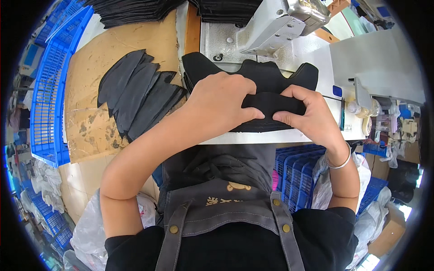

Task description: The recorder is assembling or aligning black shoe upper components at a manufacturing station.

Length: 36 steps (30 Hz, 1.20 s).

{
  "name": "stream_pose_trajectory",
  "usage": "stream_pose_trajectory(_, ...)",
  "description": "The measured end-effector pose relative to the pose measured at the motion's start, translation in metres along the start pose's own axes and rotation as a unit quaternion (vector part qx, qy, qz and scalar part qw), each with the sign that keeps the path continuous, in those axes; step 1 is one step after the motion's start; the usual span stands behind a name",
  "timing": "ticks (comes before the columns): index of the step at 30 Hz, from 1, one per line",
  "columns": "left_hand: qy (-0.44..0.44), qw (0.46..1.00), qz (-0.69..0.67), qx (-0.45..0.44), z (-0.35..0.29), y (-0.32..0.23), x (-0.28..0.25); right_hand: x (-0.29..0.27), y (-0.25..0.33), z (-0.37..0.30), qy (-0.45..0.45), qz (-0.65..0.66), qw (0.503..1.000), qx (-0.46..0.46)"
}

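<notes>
Both my hands, left (pixel 217 106) and right (pixel 312 115), pinch the soft, limp black fabric (pixel 271 101) at the desk's (pixel 316 58) near edge.

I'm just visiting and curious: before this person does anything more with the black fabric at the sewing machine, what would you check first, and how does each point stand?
1. Both hands on the piece: ok. The left hand and right hand pinch the black fabric piece from either side.
2. Piece supported: ok, it lies on the white machine table.
3. Fingers away from the needle: seems ok; the sewing machine head sits beyond the fabric, needle itself not visible.
4. Folded edges aligned: cannot tell, fingers cover them.
5. More cut pieces at hand: ok, a stack of black cut pieces lies on the cardboard sheet at left.
</notes>
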State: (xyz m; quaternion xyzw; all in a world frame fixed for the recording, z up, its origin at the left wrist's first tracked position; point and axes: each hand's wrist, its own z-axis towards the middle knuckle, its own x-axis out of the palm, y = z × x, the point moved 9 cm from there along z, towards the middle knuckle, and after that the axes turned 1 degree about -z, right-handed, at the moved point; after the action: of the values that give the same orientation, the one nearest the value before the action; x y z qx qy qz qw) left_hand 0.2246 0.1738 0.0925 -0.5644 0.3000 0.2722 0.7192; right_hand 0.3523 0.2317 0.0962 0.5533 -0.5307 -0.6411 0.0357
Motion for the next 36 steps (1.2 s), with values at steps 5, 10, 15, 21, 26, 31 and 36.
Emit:
stream_pose_trajectory(5, 0.006, 1.000, 0.000, -0.014, -0.001, 0.001, 0.002, 0.002, -0.001, 0.000, -0.008, 0.001, 1.000, -0.009)
stream_pose_trajectory(10, 0.010, 1.000, 0.015, -0.010, -0.001, -0.001, 0.001, 0.002, 0.020, 0.005, -0.015, -0.075, 0.995, -0.058)
stream_pose_trajectory(15, 0.043, 0.998, 0.037, -0.029, -0.002, 0.002, -0.019, 0.004, 0.023, 0.010, -0.012, -0.132, 0.989, -0.065)
stream_pose_trajectory(21, 0.065, 0.997, -0.008, -0.047, -0.008, 0.020, -0.018, 0.006, 0.017, 0.014, 0.029, -0.123, 0.992, 0.008)
stream_pose_trajectory(26, 0.050, 0.998, 0.010, -0.040, -0.009, 0.018, -0.023, 0.008, 0.018, 0.015, 0.020, -0.134, 0.991, -0.015)
stream_pose_trajectory(31, 0.010, 0.999, 0.045, 0.013, -0.013, 0.010, -0.026, 0.009, 0.017, 0.016, 0.025, -0.129, 0.991, 0.000)
stream_pose_trajectory(36, 0.037, 0.990, 0.117, -0.069, -0.020, 0.001, -0.019, 0.006, 0.019, 0.013, 0.017, -0.137, 0.990, -0.012)
